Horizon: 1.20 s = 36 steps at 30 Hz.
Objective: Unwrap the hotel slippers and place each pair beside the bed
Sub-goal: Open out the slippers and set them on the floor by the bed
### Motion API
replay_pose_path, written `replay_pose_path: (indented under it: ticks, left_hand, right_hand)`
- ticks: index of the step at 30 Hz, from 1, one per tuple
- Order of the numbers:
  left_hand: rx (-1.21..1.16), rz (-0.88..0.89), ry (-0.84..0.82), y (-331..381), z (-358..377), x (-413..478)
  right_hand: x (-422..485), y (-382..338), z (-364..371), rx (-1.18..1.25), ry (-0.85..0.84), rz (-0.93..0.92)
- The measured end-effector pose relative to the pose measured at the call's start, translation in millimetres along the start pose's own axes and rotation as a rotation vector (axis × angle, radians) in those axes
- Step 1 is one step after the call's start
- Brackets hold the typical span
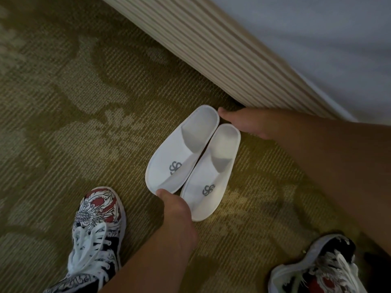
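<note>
beside bed (306,39): two slippers (179,153) (211,176), two hands (176,208) (243,123) touching

My left hand (179,209) hides its own fingers — my right shoe (313,269) runs off the bottom edge.

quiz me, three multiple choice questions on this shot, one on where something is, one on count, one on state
1. Where do the slippers lie?
A on the bed
B on the carpet beside the striped bed skirt
C on a chair

2. How many slippers show?
A one
B four
C two

3. What state are they in?
A unwrapped, side by side
B sealed in plastic
C stacked in a pile

1 B: carpet under them, bed skirt just behind.
2 C: two white ones, each with a grey logo.
3 A: no wrapper on them; the left hand and right hand touch their ends.
</note>
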<state>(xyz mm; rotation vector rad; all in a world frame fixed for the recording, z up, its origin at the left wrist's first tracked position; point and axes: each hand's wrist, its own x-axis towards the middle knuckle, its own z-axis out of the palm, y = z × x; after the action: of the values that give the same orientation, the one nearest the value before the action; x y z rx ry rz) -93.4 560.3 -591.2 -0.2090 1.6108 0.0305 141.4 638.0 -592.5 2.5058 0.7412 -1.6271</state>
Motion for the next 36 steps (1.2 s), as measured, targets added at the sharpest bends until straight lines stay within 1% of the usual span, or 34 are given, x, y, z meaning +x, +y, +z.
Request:
replay_pose_path:
  ticks: [6,14,22,27,32,36]
  left_hand:
    - [-0.027,0.012,-0.015,0,1,-2]
    - [-0.030,0.023,-0.006,5,2,-3]
    - [-0.059,-0.003,0.031,7,3,-5]
    - [-0.125,-0.004,0.036,7,2,-7]
    - [-0.160,-0.017,0.024,7,0,-4]
    - [-0.152,-0.018,0.017,8,1,-5]
  right_hand:
    - [-2,0,0,-0.009,0.002,0.002]
    - [-5,2,0,-0.017,0.050,-0.011]
    - [-6,3,0,-0.040,0.032,-0.001]
    - [-2,-6,-1,0.053,0.019,-0.018]
    - [6,-14,1,0.076,0.103,-0.014]
    - [10,-13,3,0.062,0.121,-0.017]
